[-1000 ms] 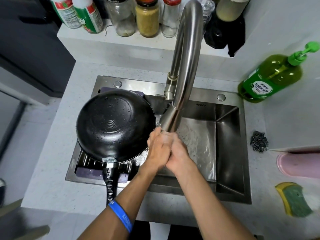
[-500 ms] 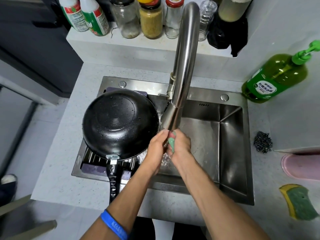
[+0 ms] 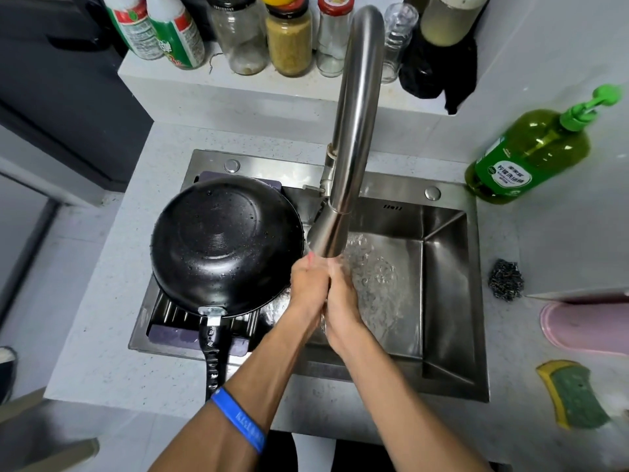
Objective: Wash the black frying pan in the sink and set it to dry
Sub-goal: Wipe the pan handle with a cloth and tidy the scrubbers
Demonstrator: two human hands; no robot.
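Steel sink [image 3: 446, 301] held the black frying pan [image 3: 224, 243] upturned on its left rack to drain; left hand [image 3: 308, 287] and right hand [image 3: 342, 301], grasping nothing, pressed together under the faucet [image 3: 354, 131] to rinse.

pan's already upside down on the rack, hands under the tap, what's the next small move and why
Probably pull both hands back and shut off the faucet. The black frying pan already rests inverted on the drying rack, and the left hand and right hand are only rinsing together.
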